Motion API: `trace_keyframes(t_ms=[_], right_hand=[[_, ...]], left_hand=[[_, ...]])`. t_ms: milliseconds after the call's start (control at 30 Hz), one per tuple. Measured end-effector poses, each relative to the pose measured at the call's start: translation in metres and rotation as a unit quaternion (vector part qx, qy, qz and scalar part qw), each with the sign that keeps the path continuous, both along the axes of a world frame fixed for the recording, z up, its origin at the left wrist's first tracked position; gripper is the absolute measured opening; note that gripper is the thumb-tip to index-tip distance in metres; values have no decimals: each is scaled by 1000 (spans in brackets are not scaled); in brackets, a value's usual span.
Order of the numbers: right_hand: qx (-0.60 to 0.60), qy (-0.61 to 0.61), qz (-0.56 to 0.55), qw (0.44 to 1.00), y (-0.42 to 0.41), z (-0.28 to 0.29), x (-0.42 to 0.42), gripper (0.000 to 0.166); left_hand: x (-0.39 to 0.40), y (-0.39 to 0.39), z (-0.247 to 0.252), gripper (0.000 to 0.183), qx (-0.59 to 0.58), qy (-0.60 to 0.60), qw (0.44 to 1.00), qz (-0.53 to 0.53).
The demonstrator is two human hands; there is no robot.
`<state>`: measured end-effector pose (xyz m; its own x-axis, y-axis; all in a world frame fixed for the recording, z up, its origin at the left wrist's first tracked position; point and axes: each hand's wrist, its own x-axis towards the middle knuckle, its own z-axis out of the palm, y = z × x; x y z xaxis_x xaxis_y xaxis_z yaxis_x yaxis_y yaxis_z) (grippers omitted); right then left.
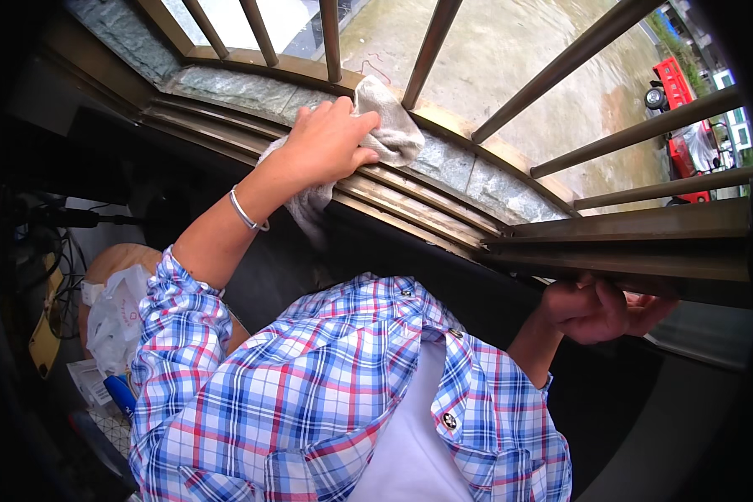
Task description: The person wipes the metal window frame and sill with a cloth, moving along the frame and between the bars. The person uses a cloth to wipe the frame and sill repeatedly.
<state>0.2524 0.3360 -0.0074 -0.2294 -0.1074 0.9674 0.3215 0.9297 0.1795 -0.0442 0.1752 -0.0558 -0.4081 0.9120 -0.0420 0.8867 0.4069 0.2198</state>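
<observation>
My left hand, with a metal bangle on its wrist, grips a bunched whitish cloth. The cloth lies across the window's metal sliding track and reaches the rail at the foot of the window bars; one end hangs down on the room side. My right hand is at the right, against the lower edge of the window sash frame, its fingers bent. The frame hides part of these fingers, and whether they grip it cannot be told.
A grey stone sill runs between track and bars. Outside are wet concrete ground and a red vehicle. At the lower left stand a round wooden surface with a white plastic bag, dark cables and a blue item.
</observation>
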Motion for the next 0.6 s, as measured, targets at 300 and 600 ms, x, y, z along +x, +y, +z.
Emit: trace_keyframes(t_ms=[300,600], right_hand=[[18,19,19,999,0,2,-8,9],[3,25,23,999,5,-2,-1,11]], left_hand=[[88,65,-11,17,383,-48,893,-232],[74,50,-11,10,168,35,940,-296]])
